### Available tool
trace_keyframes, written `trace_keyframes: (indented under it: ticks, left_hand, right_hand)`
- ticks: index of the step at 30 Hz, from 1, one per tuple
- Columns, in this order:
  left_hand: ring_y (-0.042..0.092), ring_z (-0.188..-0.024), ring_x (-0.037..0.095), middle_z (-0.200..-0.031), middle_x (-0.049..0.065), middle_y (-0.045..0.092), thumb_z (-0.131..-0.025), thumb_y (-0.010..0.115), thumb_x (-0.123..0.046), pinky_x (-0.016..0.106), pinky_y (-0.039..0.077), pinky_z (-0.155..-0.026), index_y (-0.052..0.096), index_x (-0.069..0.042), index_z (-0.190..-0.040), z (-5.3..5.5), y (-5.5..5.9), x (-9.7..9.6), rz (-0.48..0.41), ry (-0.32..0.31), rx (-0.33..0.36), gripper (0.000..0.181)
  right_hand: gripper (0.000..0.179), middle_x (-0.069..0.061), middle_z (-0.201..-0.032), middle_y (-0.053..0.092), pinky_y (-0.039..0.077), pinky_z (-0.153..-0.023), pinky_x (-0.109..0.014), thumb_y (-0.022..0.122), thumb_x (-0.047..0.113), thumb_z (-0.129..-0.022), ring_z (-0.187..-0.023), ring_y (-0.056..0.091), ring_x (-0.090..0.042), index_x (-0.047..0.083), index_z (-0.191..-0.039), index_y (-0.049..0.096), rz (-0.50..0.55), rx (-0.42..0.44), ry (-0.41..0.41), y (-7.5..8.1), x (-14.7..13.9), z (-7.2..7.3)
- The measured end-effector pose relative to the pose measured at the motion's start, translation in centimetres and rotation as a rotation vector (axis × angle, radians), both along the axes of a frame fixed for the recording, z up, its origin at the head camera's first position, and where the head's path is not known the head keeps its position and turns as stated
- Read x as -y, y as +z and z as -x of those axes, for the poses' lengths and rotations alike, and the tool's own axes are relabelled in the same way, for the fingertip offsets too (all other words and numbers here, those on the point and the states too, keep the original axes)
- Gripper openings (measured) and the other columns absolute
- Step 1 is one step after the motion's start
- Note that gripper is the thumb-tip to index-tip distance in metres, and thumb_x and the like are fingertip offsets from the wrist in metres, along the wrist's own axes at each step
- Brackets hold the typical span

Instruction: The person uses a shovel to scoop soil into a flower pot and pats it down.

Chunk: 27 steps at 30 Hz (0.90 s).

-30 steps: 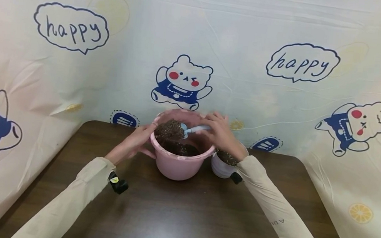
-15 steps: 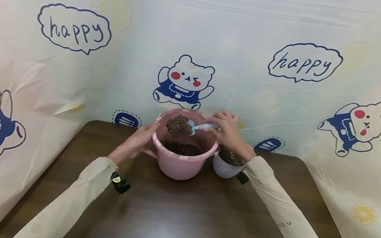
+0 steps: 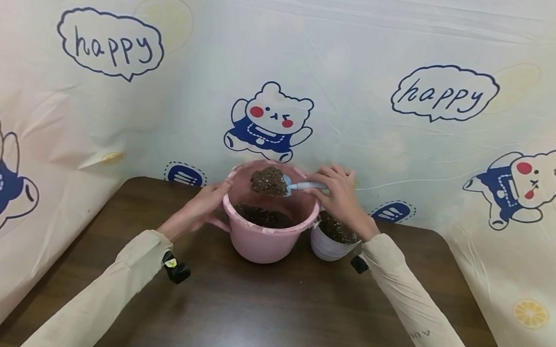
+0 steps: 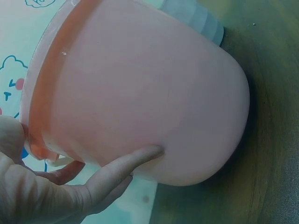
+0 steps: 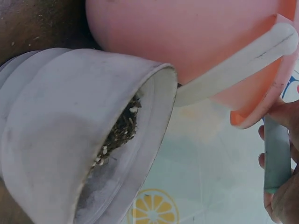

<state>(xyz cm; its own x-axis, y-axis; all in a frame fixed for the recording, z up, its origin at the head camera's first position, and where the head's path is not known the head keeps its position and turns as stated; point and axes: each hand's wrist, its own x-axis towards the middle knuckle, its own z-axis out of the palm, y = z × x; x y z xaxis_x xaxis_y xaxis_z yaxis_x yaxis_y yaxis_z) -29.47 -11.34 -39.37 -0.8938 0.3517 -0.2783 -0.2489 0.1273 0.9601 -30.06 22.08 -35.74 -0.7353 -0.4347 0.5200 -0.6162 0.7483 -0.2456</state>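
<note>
A pink bucket [image 3: 262, 245] with dark soil in its bottom stands near the table's far edge. At its left rim my left hand [image 3: 198, 205] holds on, the fingers [image 4: 124, 168] lying along the outer wall in the left wrist view. My right hand [image 3: 339, 197] grips the light blue handle of a small trowel [image 3: 307, 185] over the bucket's right side. Heaped soil [image 3: 268, 181] covers most of the trowel's blade, which hangs above the bucket's opening. The right wrist view shows part of the trowel's handle [image 5: 276, 156] in that hand.
A whitish ribbed pot [image 3: 328, 249] with soil inside stands right of the bucket, beneath my right forearm. The bucket's white carrying handle [image 5: 238, 65] hangs on the pot's side. A printed cloth [image 3: 353, 34] surrounds the dark wooden table [image 3: 252, 318] behind and at both sides.
The loaded trowel and my right hand have moved right and slightly up, from the bucket's left side toward its middle. My left hand stays at the rim.
</note>
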Motion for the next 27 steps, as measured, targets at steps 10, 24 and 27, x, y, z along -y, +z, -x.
trace_keyframes:
  ticks: [10, 24, 27]
  left_hand:
    - [0.037, -0.148, 0.050, -0.167, 0.029, 0.023, -0.114, 0.035, -0.044, 0.058, 0.065, -0.084, 0.008, -0.001, -0.167, -0.1, -0.1, 0.3, 0.004, 0.005, -0.010, 0.074]
    - [0.038, -0.145, 0.051, -0.167, 0.031, 0.020, -0.114, 0.035, -0.042, 0.059, 0.064, -0.085, 0.004, -0.001, -0.167, -0.1, -0.1, 0.0, -0.019, 0.010, -0.002, 0.074]
    - [0.039, -0.145, 0.051, -0.167, 0.031, 0.020, -0.113, 0.036, -0.042, 0.059, 0.064, -0.084, 0.005, -0.001, -0.167, -0.1, -0.1, 0.0, -0.019, 0.017, 0.000, 0.074]
  right_hand:
    - [0.029, -0.005, -0.110, 0.071, 0.025, -0.086, -0.050, 0.083, 0.021, -0.090, -0.098, 0.048, -0.024, 0.010, -0.116, 0.080, 0.038, -0.007, 0.027, 0.3, -1.9, -0.3]
    - [0.022, -0.008, -0.106, 0.072, 0.023, -0.084, -0.050, 0.083, 0.013, -0.089, -0.092, 0.047, -0.023, 0.008, -0.110, 0.080, 0.065, -0.072, 0.012, 1.4, -5.4, -1.2]
    - [0.023, -0.007, -0.107, 0.071, 0.024, -0.086, -0.053, 0.083, 0.013, -0.089, -0.093, 0.047, -0.022, 0.009, -0.111, 0.080, 0.079, -0.063, 0.003, 1.6, -6.4, -1.4]
